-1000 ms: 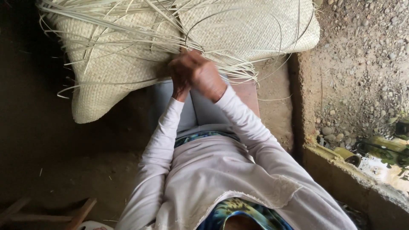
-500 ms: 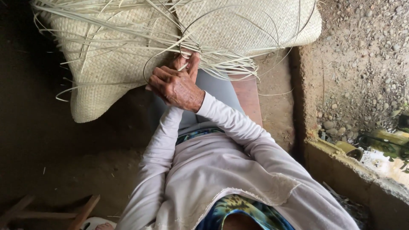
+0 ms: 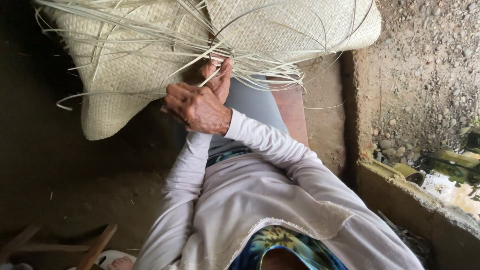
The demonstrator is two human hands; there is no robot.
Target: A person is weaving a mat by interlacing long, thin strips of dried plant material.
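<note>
I see the mat [image 3: 150, 75] spread across the top of the view, from about ten to two o'clock, draped over my knees and hanging down toward the dirt floor [image 3: 60, 200]. It looks light, thin and limp as a whole: it sags and folds wherever nothing holds it up. The loose strands [image 3: 260, 70] fanning from its unfinished edge seem springy and a bit stiff, curling away in arcs; I judge them brittle enough to crease or split if bent sharply, and smooth enough to slip from a lazy pinch. The best hold is close to the woven edge, pinching a strand flat between thumb and fingertips rather than out at its whippy end.

My right hand [image 3: 197, 107] lies on top, at the mat's lower edge near twelve o'clock from my chest, fingers curled onto the weave and a strand. My left hand [image 3: 217, 80] sits just beyond it, partly hidden, with a strand running between its fingers; I cannot tell how firmly that grip closes.

Against the frame half a second back, both hands sit nearly in the same spot, the right one turned a little more knuckles-up; a second back they were clasped tighter together, slightly nearer my body.
</note>
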